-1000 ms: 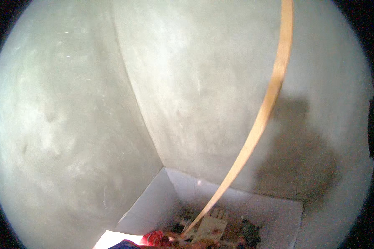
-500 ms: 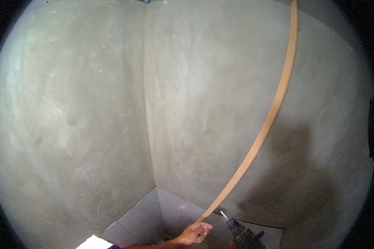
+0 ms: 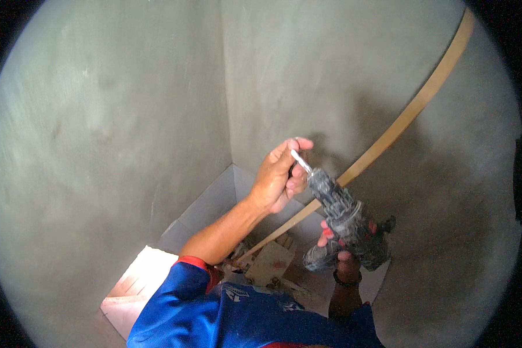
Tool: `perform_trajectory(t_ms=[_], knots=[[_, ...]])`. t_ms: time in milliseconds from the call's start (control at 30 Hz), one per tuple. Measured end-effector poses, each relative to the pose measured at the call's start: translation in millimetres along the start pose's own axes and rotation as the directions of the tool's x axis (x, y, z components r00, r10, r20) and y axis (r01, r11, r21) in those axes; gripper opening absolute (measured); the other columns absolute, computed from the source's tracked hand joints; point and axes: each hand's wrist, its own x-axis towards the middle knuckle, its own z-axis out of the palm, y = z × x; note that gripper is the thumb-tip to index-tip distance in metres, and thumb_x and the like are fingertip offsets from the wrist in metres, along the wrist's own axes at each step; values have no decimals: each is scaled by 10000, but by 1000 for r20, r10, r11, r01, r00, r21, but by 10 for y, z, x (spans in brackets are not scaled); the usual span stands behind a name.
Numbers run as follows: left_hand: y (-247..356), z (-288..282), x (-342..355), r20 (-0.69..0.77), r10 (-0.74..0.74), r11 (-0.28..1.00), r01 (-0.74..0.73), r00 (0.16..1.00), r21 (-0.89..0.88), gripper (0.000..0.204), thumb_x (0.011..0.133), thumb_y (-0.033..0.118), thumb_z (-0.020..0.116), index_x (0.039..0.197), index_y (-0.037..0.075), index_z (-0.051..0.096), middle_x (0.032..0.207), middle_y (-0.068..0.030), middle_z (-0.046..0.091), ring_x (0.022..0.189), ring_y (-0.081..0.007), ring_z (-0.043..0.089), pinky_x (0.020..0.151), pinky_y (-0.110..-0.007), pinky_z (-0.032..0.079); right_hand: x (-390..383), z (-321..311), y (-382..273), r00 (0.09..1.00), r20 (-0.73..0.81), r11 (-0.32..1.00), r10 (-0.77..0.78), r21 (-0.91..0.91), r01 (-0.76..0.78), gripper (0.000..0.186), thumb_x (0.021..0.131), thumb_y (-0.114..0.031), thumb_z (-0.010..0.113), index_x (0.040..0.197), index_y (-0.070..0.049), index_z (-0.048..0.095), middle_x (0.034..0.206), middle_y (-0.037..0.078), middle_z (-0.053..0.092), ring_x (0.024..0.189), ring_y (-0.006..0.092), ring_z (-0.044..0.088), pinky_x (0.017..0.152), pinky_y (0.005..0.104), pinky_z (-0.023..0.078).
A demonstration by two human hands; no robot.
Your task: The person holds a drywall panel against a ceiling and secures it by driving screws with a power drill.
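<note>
Black drill (image 3: 349,211) held in the right hand (image 3: 345,259), best kept idle while the left hand (image 3: 274,180), loosely curled, perhaps touches the pale bit (image 3: 302,162).

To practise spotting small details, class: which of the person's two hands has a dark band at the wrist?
The right hand, gripping the drill; the left hand, raised beside the bit, has a bare wrist.

Dusty grey-black, red in places, on power drill (image 3: 349,217); whitish on drill bit (image 3: 301,162); plain tan on wooden strip (image 3: 400,124); mottled grey-green on plastered wall (image 3: 307,69); blue, red-trimmed, white-printed on T-shirt (image 3: 255,316).
</note>
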Motion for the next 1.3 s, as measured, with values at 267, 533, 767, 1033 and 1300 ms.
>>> perform_trajectory(t_ms=[267, 533, 767, 1033, 1300], knots=[[103, -65, -172, 31, 29, 999, -27, 999, -43, 285, 936, 267, 453, 1138, 69, 490, 706, -3, 460, 441, -39, 323, 376, -185, 263, -8, 209, -96, 985, -166, 997, -53, -63, 44, 742, 646, -548, 699, 1035, 61, 531, 836, 130, 614, 674, 178, 591, 552, 271, 480], [416, -343, -309, 19, 97, 907, -96, 995, 410, 246, 876, 196, 570, 1076, 62, 517, 611, -32, 498, 438, -53, 348, 377, -204, 260, -113, 55, 92, 979, -117, 984, 166, 80, -158, 783, 550, -366, 759, 1172, 23, 486, 1092, 191, 577, 900, 247, 584, 806, 341, 472], [576, -478, -325, 57, 95, 748, -109, 994, 654, 150, 877, 161, 563, 940, 28, 594, 639, -20, 538, 457, -47, 376, 397, -201, 281, -54, 91, 199, 979, -140, 983, 151, 130, -133, 802, 542, -430, 780, 1148, 23, 514, 1101, 208, 573, 910, 274, 584, 840, 359, 455], [700, -483, -320, 48, -7, 695, -30, 999, 718, 123, 843, 145, 605, 876, 27, 612, 647, -26, 575, 470, -42, 403, 404, -202, 283, -107, 27, 243, 976, -105, 980, 189, 79, -181, 789, 559, -505, 762, 1120, 7, 546, 1098, 167, 590, 956, 263, 572, 867, 354, 445], [828, -521, -314, 23, -176, 690, 106, 984, 716, 118, 802, 128, 651, 811, 45, 568, 624, -41, 573, 443, -42, 400, 371, -209, 259, -38, 5, 253, 991, -60, 991, 116, -54, -119, 758, 601, -547, 716, 1051, 38, 541, 971, 163, 615, 764, 222, 583, 640, 309, 469]])
